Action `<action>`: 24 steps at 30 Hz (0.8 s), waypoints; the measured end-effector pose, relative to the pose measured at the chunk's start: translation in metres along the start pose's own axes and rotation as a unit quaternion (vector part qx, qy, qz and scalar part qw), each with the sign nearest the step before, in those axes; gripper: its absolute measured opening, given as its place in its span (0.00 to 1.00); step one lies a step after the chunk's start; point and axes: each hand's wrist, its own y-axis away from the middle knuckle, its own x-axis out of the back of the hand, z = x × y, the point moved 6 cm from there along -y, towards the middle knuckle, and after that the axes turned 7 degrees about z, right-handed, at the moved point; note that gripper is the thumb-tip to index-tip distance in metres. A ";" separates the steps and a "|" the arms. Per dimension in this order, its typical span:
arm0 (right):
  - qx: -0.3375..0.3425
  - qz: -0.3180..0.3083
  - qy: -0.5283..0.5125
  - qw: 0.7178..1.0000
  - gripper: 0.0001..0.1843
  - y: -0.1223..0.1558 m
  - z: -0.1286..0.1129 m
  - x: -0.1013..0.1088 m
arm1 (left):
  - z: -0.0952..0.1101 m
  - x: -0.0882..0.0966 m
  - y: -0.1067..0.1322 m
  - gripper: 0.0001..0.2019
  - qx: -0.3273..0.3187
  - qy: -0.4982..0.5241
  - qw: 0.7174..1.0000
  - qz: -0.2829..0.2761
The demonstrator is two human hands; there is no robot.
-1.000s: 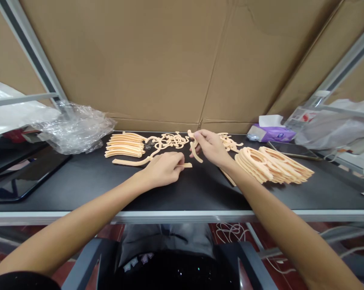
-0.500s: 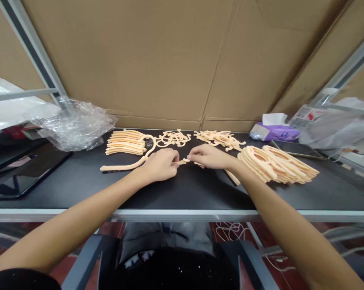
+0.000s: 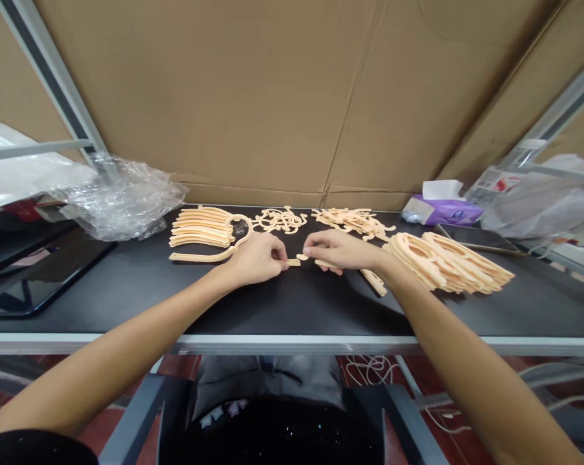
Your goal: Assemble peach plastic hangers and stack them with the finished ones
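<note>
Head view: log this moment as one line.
left hand: pinching small peach plastic strip | right hand: fingertips beside strip | nearby: stacked peach plastic hanger frames

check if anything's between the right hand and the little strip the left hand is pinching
Nothing visible: the right hand sits across a narrow gap from the peach plastic strip pinched by the left hand.
</note>
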 end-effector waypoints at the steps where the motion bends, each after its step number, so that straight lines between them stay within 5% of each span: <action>1: -0.001 -0.002 0.004 1.000 0.11 0.000 0.001 0.000 | 0.000 0.000 0.000 0.05 -0.002 0.000 1.000 0.000; 24: -0.029 -0.007 0.010 1.000 0.12 -0.002 0.006 -0.005 | 0.007 -0.002 0.003 0.05 -0.061 -0.008 0.998 -0.015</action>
